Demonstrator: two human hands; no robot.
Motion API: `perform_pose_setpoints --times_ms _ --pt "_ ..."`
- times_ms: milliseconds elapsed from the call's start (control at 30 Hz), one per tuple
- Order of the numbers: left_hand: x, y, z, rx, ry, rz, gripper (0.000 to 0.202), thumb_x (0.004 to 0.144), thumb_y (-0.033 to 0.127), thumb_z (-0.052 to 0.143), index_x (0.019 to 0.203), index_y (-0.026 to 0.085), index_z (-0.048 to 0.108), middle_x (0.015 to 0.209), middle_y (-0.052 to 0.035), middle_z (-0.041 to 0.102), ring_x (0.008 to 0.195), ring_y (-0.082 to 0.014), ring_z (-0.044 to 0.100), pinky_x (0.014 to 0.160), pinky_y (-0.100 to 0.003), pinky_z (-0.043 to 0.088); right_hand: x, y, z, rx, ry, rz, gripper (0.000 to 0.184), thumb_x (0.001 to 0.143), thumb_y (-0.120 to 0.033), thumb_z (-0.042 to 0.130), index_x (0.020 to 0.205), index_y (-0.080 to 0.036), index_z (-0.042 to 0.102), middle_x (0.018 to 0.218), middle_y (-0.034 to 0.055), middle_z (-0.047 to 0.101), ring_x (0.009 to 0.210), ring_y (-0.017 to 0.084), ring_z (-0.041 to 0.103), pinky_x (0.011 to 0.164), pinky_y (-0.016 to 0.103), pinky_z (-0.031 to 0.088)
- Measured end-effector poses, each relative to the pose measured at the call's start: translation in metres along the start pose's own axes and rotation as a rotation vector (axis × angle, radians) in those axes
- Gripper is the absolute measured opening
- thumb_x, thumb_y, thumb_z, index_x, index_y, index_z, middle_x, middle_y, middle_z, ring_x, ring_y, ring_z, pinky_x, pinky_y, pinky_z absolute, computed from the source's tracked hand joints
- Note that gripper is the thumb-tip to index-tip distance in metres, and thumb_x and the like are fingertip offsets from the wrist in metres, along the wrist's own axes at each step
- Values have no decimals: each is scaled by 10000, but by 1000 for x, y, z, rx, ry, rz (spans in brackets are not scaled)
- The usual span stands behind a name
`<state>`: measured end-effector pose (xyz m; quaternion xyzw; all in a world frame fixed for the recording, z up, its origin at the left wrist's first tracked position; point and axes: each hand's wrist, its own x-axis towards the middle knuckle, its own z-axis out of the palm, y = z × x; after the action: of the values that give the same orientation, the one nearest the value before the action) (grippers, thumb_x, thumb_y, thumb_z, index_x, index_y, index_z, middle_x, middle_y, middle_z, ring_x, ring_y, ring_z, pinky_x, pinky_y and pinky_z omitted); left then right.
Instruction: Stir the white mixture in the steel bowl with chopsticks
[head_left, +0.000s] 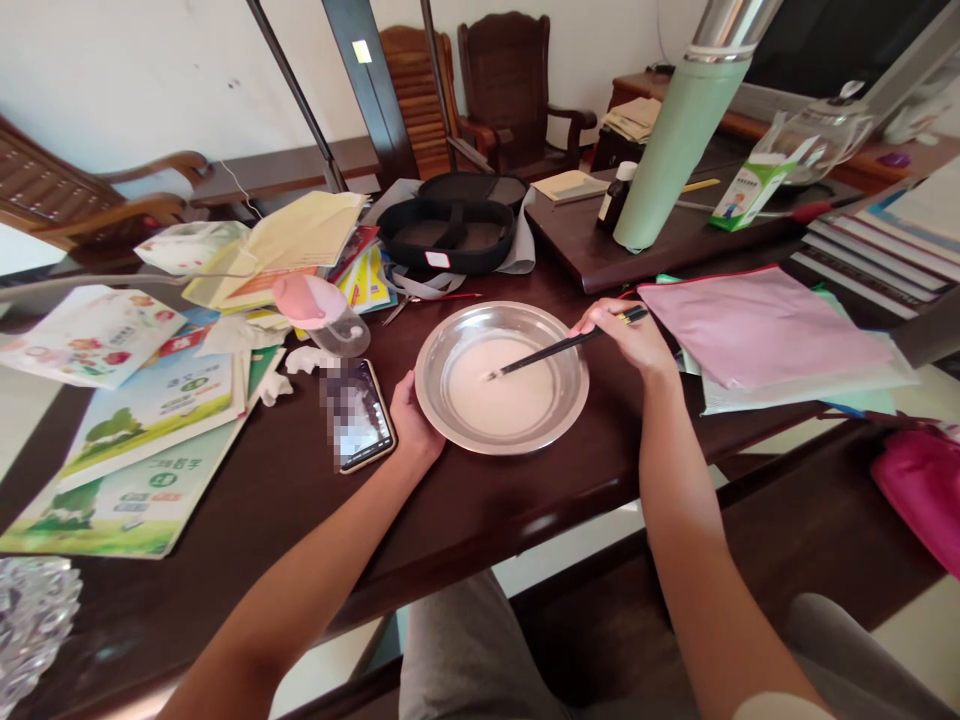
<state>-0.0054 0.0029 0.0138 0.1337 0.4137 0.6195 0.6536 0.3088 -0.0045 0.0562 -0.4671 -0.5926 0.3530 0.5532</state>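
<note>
A shallow steel bowl [559, 345] sits on the dark wooden table [300, 500] and holds a whitish batter [501, 392]. My left hand [412, 420] rests against the bowl's left rim, fingers curled on it. My right hand [626, 335] is closed on a pair of dark chopsticks [559, 348], whose tips dip into the batter near the bowl's middle.
A phone [361, 415] lies just left of the bowl. Children's books [150, 420], papers and a pink-capped bottle [322, 312] crowd the left. A black pouch [450, 232] lies behind. Pink folders [757, 330], a green flask [675, 140] and stacked books [885, 240] stand right.
</note>
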Motion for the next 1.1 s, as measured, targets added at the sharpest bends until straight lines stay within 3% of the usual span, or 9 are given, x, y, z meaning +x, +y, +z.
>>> perform_pose_setpoints --times_ms 133,300,367,567,667,800,967,1033,1100 --pt "0 0 0 -1 -3 -4 223 816 398 735 672 227 739 716 -11 786 718 -225 729 796 -355 617 -2 5 -10 55 142 -36 514 877 -705 795 604 -272 744 635 26 769 675 241 765 838 423 610" --pt "0 0 1 -8 9 -7 218 812 384 726 668 220 734 717 -13 780 714 -224 726 791 -352 601 -1 2 -2 74 -72 1 501 861 -697 815 629 -256 767 680 47 794 708 250 781 792 406 607" --pt "0 0 1 -9 10 -2 228 811 384 732 655 219 723 723 -12 781 704 -218 722 792 -349 599 0 0 2 35 -89 8 495 850 -709 820 667 -251 779 727 50 815 752 254 796 831 408 612" --pt "1 -1 -1 6 -6 3 233 818 410 745 679 224 737 722 -12 778 751 -243 742 861 -386 612 -2 4 -10 28 152 -25 527 889 -717 777 619 -266 727 663 36 779 735 258 792 858 438 619" --pt "2 -2 -3 12 -1 0 232 812 427 754 693 228 744 733 -18 783 808 -265 759 869 -392 609 -3 3 -9 74 62 -6 558 872 -732 782 586 -259 712 638 47 765 711 259 786 801 425 618" --pt "2 -2 -3 27 -1 13 233 813 431 766 700 229 738 750 -10 785 796 -251 754 877 -383 597 0 -3 6 36 -99 36 520 825 -749 816 659 -259 769 716 51 811 781 267 806 837 414 626" --pt "2 -1 -2 25 6 14 246 826 426 760 679 231 730 748 -13 789 802 -254 754 868 -382 602 1 0 0 -7 126 15 488 854 -727 807 666 -279 766 714 25 811 760 253 792 937 437 610" --pt "1 -1 -2 25 6 7 250 832 425 753 678 230 732 749 -13 791 798 -256 753 866 -387 605 0 4 -8 22 220 -17 513 870 -727 791 618 -283 741 654 17 779 695 241 765 918 438 607" --pt "1 0 -1 21 5 2 249 840 416 738 681 224 737 742 -12 786 762 -243 741 864 -388 603 -1 5 -12 60 221 -45 544 871 -731 786 573 -281 716 599 17 744 649 234 740 866 432 609"
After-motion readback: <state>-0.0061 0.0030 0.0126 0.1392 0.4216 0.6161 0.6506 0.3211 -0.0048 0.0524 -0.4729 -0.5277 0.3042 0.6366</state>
